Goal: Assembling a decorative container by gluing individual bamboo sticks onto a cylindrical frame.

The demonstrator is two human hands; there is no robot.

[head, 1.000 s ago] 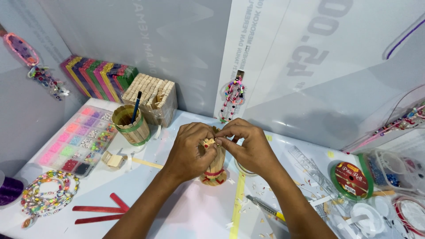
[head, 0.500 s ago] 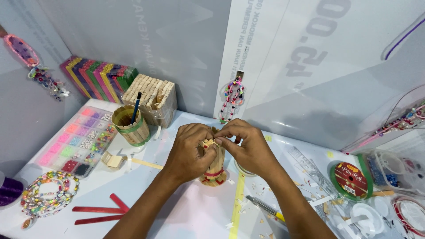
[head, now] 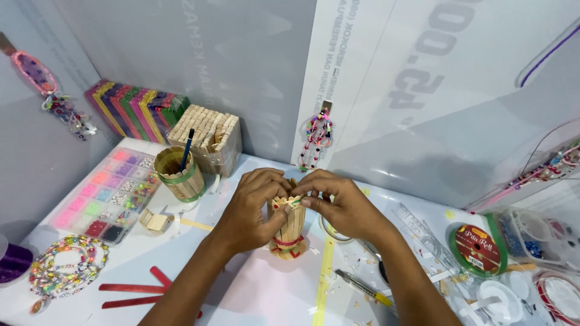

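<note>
A small upright cup made of wooden craft sticks (head: 290, 226) stands at the middle of the white table, with a red band round its base. My left hand (head: 251, 208) wraps the cup's left side and top, fingers curled over the rim. From the right, my right hand (head: 341, 205) pinches the rim with thumb and fingertips, where a thin green strip shows. The two hands meet at the cup's top and hide most of its mouth.
A second stick cup with a green band and a blue pen (head: 179, 172) stands at left, next to a block of wooden clothespins (head: 208, 136) and coloured sticks (head: 133, 105). Bead tray (head: 106, 193), bead necklace (head: 63, 271), red sticks (head: 136, 293), tape roll (head: 477, 250), craft knife (head: 362, 287).
</note>
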